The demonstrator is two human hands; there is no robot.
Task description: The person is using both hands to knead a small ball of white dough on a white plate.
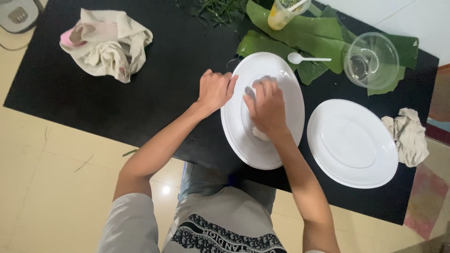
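The right hand [266, 107] presses a small white cloth [259, 133] flat into the middle of an oval white plate [286, 79], fingers spread over it. The left hand [214, 89] curls its grip on the plate's rim, steadying it on the black worktop [140, 93]. A second white plate [351, 143] lies just beside it.

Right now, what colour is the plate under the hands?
Plain white plate, seen clearly in the head view.
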